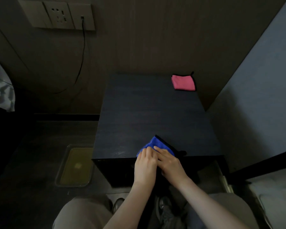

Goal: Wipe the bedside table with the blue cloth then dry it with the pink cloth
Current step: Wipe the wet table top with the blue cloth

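The dark bedside table (149,113) fills the middle of the view. A blue cloth (157,143) with a black edge lies at its near edge. My left hand (144,166) and my right hand (169,164) lie side by side on the cloth's near part, fingers pressing on it, and they hide most of it. A folded pink cloth (183,82) with black trim rests on the far right corner of the tabletop, well away from both hands.
A wall socket panel (58,15) with a black cable (82,55) hangs at the upper left. A clear tray (75,167) sits on the floor left of the table. A grey wall (257,96) stands at the right. My knees and shoes show below.
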